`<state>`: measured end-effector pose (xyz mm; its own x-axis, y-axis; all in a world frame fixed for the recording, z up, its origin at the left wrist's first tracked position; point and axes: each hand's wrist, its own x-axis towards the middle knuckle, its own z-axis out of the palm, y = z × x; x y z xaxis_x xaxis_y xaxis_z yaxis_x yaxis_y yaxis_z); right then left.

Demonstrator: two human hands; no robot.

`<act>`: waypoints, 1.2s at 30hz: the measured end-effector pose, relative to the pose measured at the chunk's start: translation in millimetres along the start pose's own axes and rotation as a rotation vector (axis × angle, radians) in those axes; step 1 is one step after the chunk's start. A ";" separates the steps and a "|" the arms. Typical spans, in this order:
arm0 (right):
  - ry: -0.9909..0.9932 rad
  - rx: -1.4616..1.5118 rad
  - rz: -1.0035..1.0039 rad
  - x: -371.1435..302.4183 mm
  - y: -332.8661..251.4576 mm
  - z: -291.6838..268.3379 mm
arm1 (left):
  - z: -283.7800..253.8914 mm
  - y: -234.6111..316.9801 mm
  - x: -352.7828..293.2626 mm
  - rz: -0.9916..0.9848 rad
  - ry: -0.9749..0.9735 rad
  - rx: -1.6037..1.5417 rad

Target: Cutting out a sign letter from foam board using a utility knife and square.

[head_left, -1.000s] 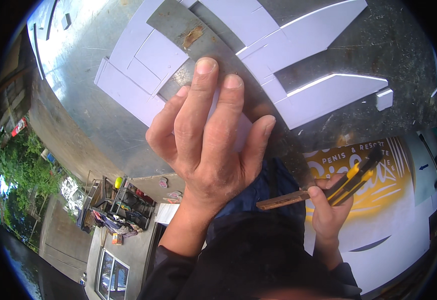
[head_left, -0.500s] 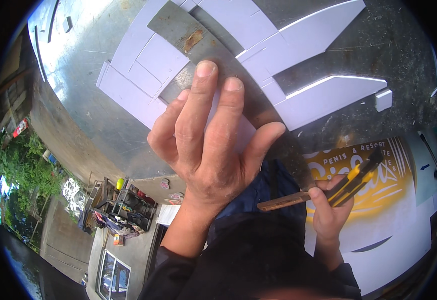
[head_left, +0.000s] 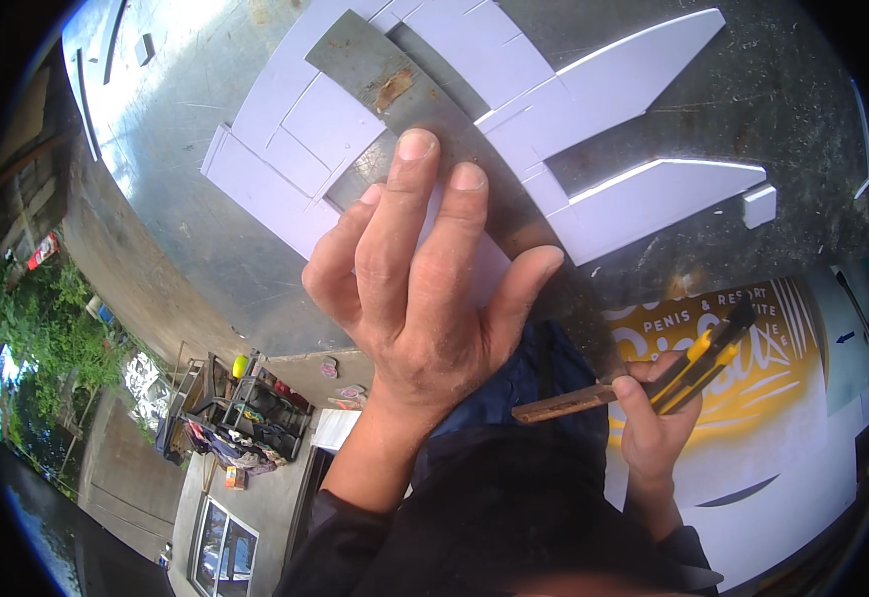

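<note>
My left hand (head_left: 414, 269) rests palm down, fingers spread and pressing on a grey metal carpenter's square (head_left: 454, 124) with a rusty patch. The square's long arm lies slantwise across a cut white sheet (head_left: 315, 119); its short brown arm (head_left: 564, 401) sticks out past the table edge, in front of my body. Low on the right, my right hand (head_left: 653, 423) is closed around a yellow and black utility knife (head_left: 698, 363), its thumb at the square's corner. The knife's blade cannot be made out. Beneath my left palm, part of the white sheet is hidden.
The scratched metal table (head_left: 255, 259) carries a small white block (head_left: 760, 206) on the right and thin dark strips (head_left: 86, 104) at the far left. Below the table's right edge lies a printed yellow and white sheet (head_left: 753, 418). A loaded rack (head_left: 250, 408) stands at lower left.
The view has shifted slightly, so the table and sheet appear a little lower and, on the left, further right. Both hands keep nearly the same hold.
</note>
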<state>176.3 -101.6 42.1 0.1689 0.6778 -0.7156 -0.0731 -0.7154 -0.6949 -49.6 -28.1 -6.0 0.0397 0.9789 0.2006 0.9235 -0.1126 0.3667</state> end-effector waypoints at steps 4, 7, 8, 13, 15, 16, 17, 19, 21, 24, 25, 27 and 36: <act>0.002 -0.007 0.000 0.8 -2.4 1.8 | 0.8 -0.1 -1.0 -0.002 -0.002 -0.001; -0.012 -0.016 0.003 1.1 -3.3 1.5 | -2.1 -0.8 -1.2 -0.013 -0.003 0.008; -0.010 -0.023 0.008 0.7 -1.9 0.1 | -1.3 -0.6 -1.7 -0.013 -0.003 0.005; -0.003 -0.033 0.023 0.4 -2.3 1.4 | -1.3 0.2 -1.7 -0.017 -0.015 0.004; 0.018 0.004 0.032 0.6 -2.0 2.7 | -1.4 0.1 -1.4 -0.018 -0.020 0.005; 0.018 0.004 0.032 0.8 -1.7 2.1 | -1.1 0.1 -1.5 -0.019 -0.024 0.006; 0.013 -0.002 0.028 0.7 -1.8 1.5 | -1.6 0.0 -1.5 -0.020 -0.024 0.007; 0.007 -0.009 0.024 0.3 -1.9 1.4 | -2.1 -0.1 -1.6 -0.021 -0.026 0.008; 0.014 0.003 0.017 0.0 -1.5 1.9 | -2.2 0.1 -1.2 -0.021 -0.024 0.009; 0.017 0.015 0.020 0.2 -2.9 3.3 | -3.3 1.1 -0.8 -0.023 -0.025 0.011; 0.016 0.016 0.019 0.1 -2.4 2.4 | -3.8 1.4 -0.8 -0.025 -0.029 0.012; -0.004 0.012 0.012 -0.2 -0.5 -0.1 | -3.0 1.1 -0.5 -0.021 -0.026 0.009; -0.006 0.005 0.019 -1.5 3.7 -1.7 | -1.6 0.2 0.0 -0.014 -0.020 0.002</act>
<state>177.4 -105.5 40.7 0.1611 0.6650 -0.7293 -0.0813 -0.7275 -0.6813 -50.1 -28.5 -4.5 0.0340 0.9835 0.1776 0.9249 -0.0983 0.3673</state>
